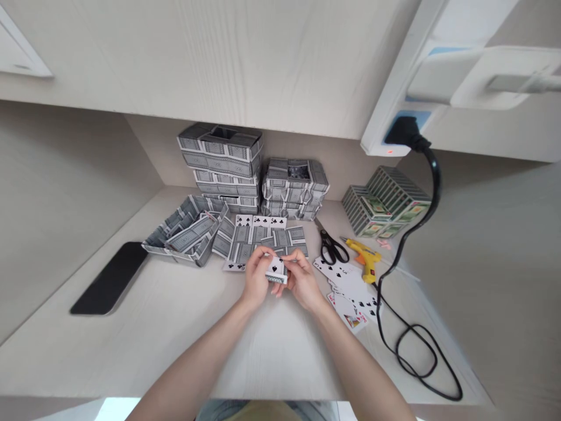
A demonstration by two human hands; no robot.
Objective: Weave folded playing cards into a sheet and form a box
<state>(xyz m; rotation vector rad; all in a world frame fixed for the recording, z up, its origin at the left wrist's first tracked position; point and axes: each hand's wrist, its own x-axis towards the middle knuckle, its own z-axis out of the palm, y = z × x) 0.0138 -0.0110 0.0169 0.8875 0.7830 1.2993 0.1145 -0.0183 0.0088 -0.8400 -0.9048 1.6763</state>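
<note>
A playing card (276, 266) with spades on its face is held between my two hands, its near edge folded so that a strip of patterned back shows. My left hand (258, 273) grips its left side, thumb on top. On the right side, my right hand (301, 279) pinches it near the far corner, with some fingers beneath. Just beyond my hands lies a panel of interlocked grey-backed cards (245, 235), with a few face-up cards showing at its edges. Loose playing cards (350, 283) lie spread to the right of my right hand.
Black scissors (333, 248) and a yellow glue gun (367, 260) lie right, its black cord (405, 356) looping along the desk. Woven card boxes (228, 155) are stacked behind. At left are an open card tray (193, 254) and a black phone (111, 279). Card packs (385, 204) stand back right.
</note>
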